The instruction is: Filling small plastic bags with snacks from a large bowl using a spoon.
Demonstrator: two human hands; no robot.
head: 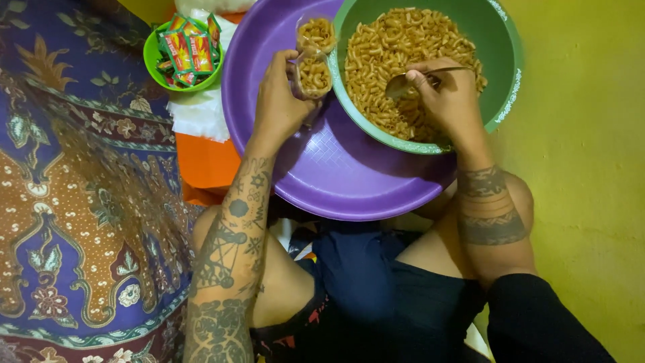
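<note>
Our left hand [279,101] grips a light, crinkly macaroni-filled plastic pouch [314,70] near its mouth. Our right hand [447,94] pinches a metal spoon [402,84] over the green bowl [504,60]. We judge the pouch floppy.

Small green bowl [156,64] of red-green sachets [187,48] top left; patterned batik cloth [74,202] left; orange mat [205,165]; yellow floor [584,188].

Purple basin [349,181]: plastic, semi-glossy, floor moulded in a fine grid texture. Green bowl [500,40]: plastic, smooth, soft sheen on the inner wall. Spoon [403,84]: metal, polished, reflective. Small bag [314,64]: clear thin plastic film, shiny, crinkled. Macaroni [390,47]: dry, matt, ridged-looking surface. Sachets [188,47]: glossy printed foil or plastic. Small green bowl [153,57]: smooth plastic. Patterned cloth [74,202]: woven fabric, matt. Yellow floor [584,202]: smooth, matt.
</note>
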